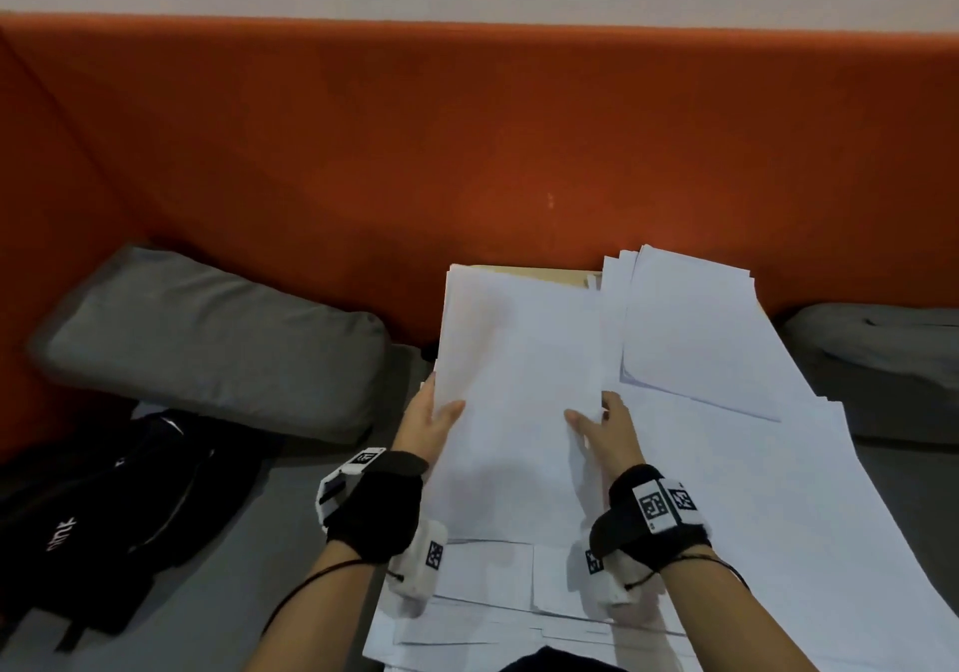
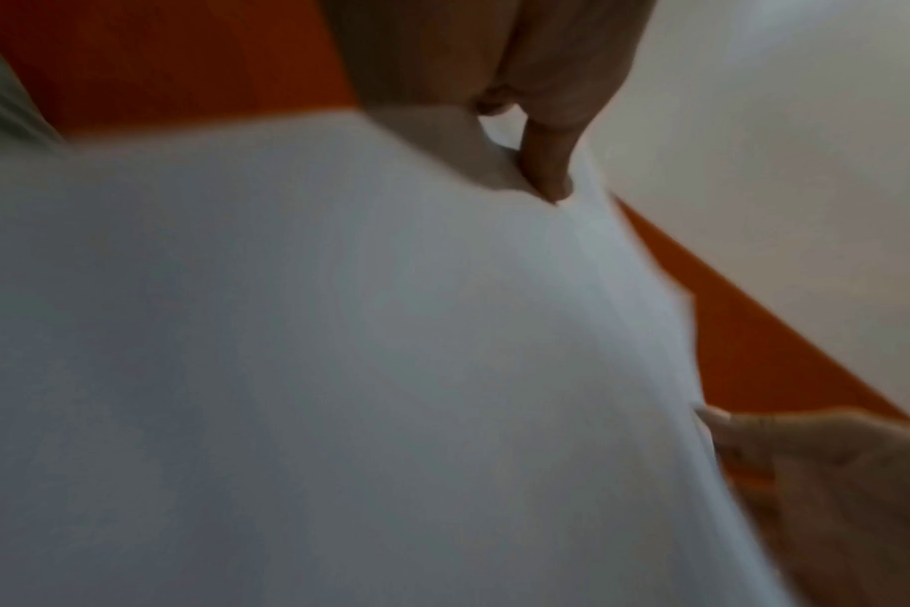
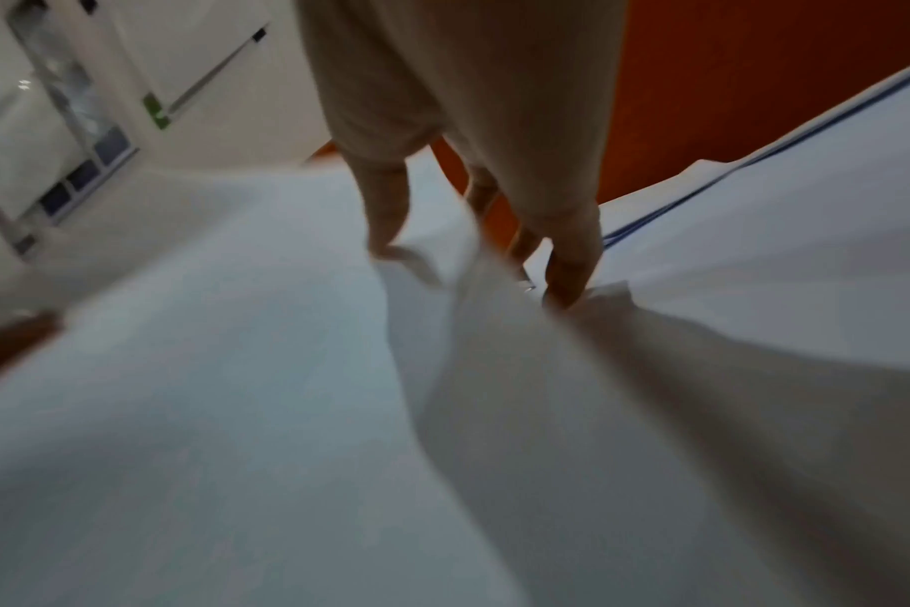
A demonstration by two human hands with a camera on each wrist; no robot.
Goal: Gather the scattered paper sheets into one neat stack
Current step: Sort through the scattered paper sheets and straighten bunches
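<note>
Centre of the head view: a bundle of white sheets [image 1: 519,386] held up off the pile, tilted toward the orange backrest [image 1: 467,142]. Left hand [image 1: 426,425] on the bundle's left edge, thumb laid over the top face, remaining fingers hidden behind; a pinching grip on the paper. Right hand [image 1: 604,430] at the bundle's lower right edge, thumb on top, fingers tucked under; likewise pinching. Confirmed from the right wrist view, upper middle of frame: fingertips [image 3: 567,283] pressed into the crumpled paper edge, picture blurred. Confirmed from the left wrist view, top centre: one finger [image 2: 546,164] dug against the sheet edge, also blurred.

Lower and right part of the head view: more loose sheets [image 1: 726,490] spread overlapping across the tabletop [image 1: 529,272], with a smaller separate batch [image 1: 695,329] at upper right, corners fanned out. Left of frame: a grey cushion [image 1: 207,339] and a black bag [image 1: 104,505]. Far right: a second grey cushion [image 1: 882,360].
</note>
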